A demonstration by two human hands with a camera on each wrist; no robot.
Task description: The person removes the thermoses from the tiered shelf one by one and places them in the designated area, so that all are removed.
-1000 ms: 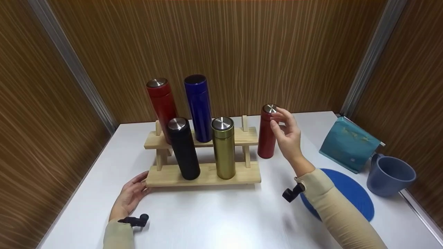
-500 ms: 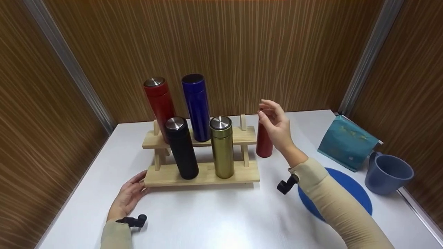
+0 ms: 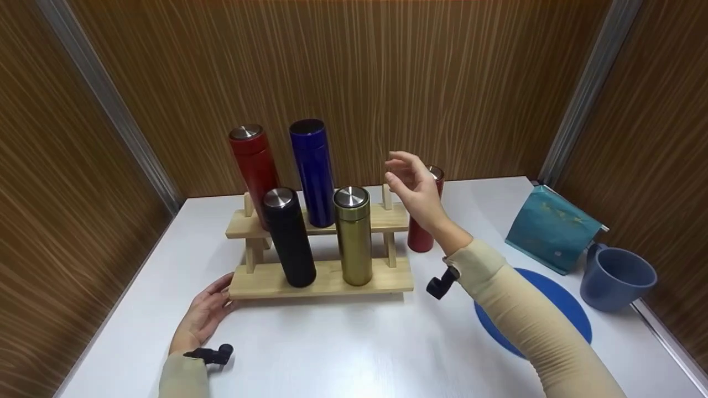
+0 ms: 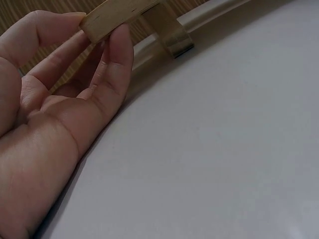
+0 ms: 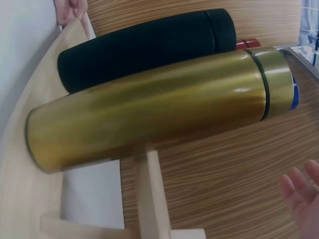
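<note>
Left hand lies on the tabletop, fingers pinching the front-left corner of the wooden rack. Right hand hovers empty w/ fingers loosely spread, above the rack's right end, just in front of the small red flask, which stands upright beside the rack. Gold flask & black flask stand on the lower shelf.

Four flasks on rack, mug far right
</note>
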